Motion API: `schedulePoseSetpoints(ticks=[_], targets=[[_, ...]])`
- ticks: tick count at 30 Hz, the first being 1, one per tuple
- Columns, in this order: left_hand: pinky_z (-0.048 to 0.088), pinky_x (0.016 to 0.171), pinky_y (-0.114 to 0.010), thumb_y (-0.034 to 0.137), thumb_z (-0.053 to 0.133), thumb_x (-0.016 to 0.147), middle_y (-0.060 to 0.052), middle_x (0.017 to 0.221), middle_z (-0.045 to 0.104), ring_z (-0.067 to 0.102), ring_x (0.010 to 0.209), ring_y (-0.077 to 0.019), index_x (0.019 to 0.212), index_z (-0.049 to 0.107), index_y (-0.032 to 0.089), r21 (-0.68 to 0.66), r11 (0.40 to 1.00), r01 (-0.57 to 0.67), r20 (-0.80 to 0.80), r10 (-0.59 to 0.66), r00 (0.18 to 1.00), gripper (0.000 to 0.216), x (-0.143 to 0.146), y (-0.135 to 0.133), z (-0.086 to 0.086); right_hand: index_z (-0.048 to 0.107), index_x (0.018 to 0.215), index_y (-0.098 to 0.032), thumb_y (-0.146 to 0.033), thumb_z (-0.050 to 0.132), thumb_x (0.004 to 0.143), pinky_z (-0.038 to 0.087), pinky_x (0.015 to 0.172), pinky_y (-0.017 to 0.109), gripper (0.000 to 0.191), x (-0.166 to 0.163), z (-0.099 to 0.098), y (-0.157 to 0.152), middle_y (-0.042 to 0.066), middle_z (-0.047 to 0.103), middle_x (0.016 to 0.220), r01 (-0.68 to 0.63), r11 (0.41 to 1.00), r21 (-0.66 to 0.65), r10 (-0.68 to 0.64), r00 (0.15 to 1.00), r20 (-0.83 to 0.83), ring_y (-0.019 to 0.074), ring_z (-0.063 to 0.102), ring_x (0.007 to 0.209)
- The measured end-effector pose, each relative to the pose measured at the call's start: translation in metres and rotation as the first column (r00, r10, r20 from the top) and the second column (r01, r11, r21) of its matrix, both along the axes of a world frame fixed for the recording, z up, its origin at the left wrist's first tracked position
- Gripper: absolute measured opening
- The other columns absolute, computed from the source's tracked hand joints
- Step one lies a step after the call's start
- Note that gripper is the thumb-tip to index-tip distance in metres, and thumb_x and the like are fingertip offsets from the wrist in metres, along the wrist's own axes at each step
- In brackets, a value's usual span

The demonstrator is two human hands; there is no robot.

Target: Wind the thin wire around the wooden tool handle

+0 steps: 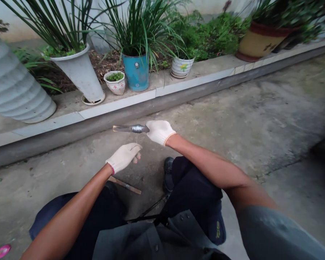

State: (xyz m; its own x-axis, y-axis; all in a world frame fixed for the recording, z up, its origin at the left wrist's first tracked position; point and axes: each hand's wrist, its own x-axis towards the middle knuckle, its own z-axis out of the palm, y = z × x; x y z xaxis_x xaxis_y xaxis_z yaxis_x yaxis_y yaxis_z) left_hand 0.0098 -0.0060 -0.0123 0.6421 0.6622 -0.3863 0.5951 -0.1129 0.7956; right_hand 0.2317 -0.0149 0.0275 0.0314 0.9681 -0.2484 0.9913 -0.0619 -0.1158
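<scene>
Concrete ground (260, 108) fronts a ledge of potted plants (137, 70). Gloved right hand (159, 131) grips a wire-wrapped stick (130, 128), its end hidden inside the fist. Left hand (123, 157) pinches a thin, barely visible wire (137, 138).

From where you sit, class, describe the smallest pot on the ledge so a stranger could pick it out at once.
Find the long tiled ledge that runs behind the gloved hands. On it, between the tall white pot and the blue pot, sits the small pot. It is a low white bowl with red flower marks and short green sprouts, far squatter than either neighbour.
</scene>
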Motion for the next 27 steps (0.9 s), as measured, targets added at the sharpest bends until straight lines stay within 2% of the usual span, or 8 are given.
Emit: schedulePoseSetpoints(ticks=[3, 6, 8, 12, 16, 21, 24, 27], targets=[[0.051, 0.063, -0.029, 0.047, 0.042, 0.108, -0.004, 0.086, 0.079, 0.069, 0.061, -0.0179, 0.097, 0.068, 0.02, 0.08, 0.994, 0.069, -0.088, -0.062, 0.994, 0.039, 0.002, -0.001, 0.004, 0.082, 0.123, -0.005, -0.015, 0.06, 0.102, 0.055, 0.094, 0.038, 0.032, -0.009, -0.002, -0.003, 0.029, 0.08, 0.117, -0.032, 0.999, -0.034, 0.036, 0.993, 0.115, 0.0354, 0.079, 0.115], [0.046, 0.062, -0.029, 0.043, 0.052, 0.105, -0.002, 0.08, 0.076, 0.064, 0.058, -0.0168, 0.083, 0.067, 0.021, 0.09, 0.992, 0.085, -0.139, -0.072, 0.988, 0.034, -0.001, 0.0, 0.009, 0.084, 0.118, -0.003, -0.008, 0.054, 0.102, 0.054, 0.099, 0.043, 0.034, -0.018, -0.007, -0.012, 0.03, 0.08, 0.118, -0.131, 0.985, -0.112, 0.149, 0.973, 0.176, 0.0379, 0.078, 0.119], [0.043, 0.062, -0.028, 0.042, 0.059, 0.103, 0.0, 0.078, 0.075, 0.063, 0.061, -0.0165, 0.082, 0.069, 0.022, 0.082, 0.992, 0.094, -0.155, -0.081, 0.985, 0.031, -0.003, 0.001, 0.01, 0.084, 0.12, -0.003, -0.007, 0.05, 0.103, 0.052, 0.102, 0.045, 0.039, -0.021, -0.012, -0.018, 0.03, 0.08, 0.122, -0.205, 0.966, -0.159, 0.234, 0.953, 0.194, 0.0382, 0.076, 0.121], [0.043, 0.066, -0.028, 0.036, 0.056, 0.104, 0.002, 0.073, 0.073, 0.064, 0.065, -0.0161, 0.079, 0.07, 0.022, 0.149, 0.972, 0.182, -0.186, -0.153, 0.971, 0.031, -0.004, 0.005, 0.012, 0.084, 0.124, -0.006, -0.013, 0.053, 0.105, 0.049, 0.103, 0.047, 0.038, -0.015, -0.016, -0.023, 0.03, 0.079, 0.124, -0.331, 0.918, -0.219, 0.374, 0.907, 0.196, 0.0394, 0.074, 0.121], [0.042, 0.064, -0.029, 0.034, 0.057, 0.102, 0.002, 0.071, 0.072, 0.063, 0.061, -0.0158, 0.082, 0.071, 0.022, 0.146, 0.98, 0.138, -0.184, -0.11, 0.977, 0.027, -0.002, 0.007, 0.02, 0.084, 0.122, -0.011, -0.014, 0.059, 0.1, 0.047, 0.093, 0.04, 0.034, 0.002, -0.01, -0.019, 0.024, 0.08, 0.121, -0.425, 0.86, -0.283, 0.476, 0.868, 0.145, 0.0345, 0.075, 0.111], [0.044, 0.07, -0.029, 0.044, 0.07, 0.1, -0.001, 0.093, 0.081, 0.07, 0.082, -0.0186, 0.099, 0.082, 0.022, 0.264, 0.954, 0.14, -0.184, -0.093, 0.979, 0.025, -0.002, 0.01, 0.021, 0.084, 0.117, -0.019, -0.019, 0.066, 0.095, 0.041, 0.075, 0.031, 0.028, 0.016, -0.007, -0.017, 0.012, 0.082, 0.107, -0.468, 0.802, -0.37, 0.52, 0.853, 0.047, 0.0231, 0.071, 0.09], [0.045, 0.072, -0.029, 0.048, 0.071, 0.102, 0.0, 0.089, 0.08, 0.069, 0.082, -0.0178, 0.098, 0.082, 0.021, 0.226, 0.958, 0.178, -0.138, -0.149, 0.979, 0.029, -0.004, 0.012, 0.017, 0.081, 0.109, -0.02, -0.028, 0.075, 0.093, 0.039, 0.07, 0.028, 0.019, 0.026, -0.006, -0.022, 0.005, 0.078, 0.098, -0.512, 0.761, -0.399, 0.492, 0.856, -0.16, 0.018, 0.065, 0.082], [0.048, 0.07, -0.027, 0.042, 0.067, 0.108, -0.004, 0.091, 0.08, 0.07, 0.079, -0.0164, 0.096, 0.078, 0.017, 0.149, 0.981, 0.124, 0.046, -0.132, 0.99, 0.029, -0.005, 0.011, 0.013, 0.074, 0.1, -0.017, -0.037, 0.076, 0.096, 0.038, 0.067, 0.028, 0.021, 0.037, -0.002, -0.026, 0.002, 0.07, 0.086, -0.434, 0.824, -0.364, 0.346, 0.895, -0.283, 0.0163, 0.06, 0.076]])
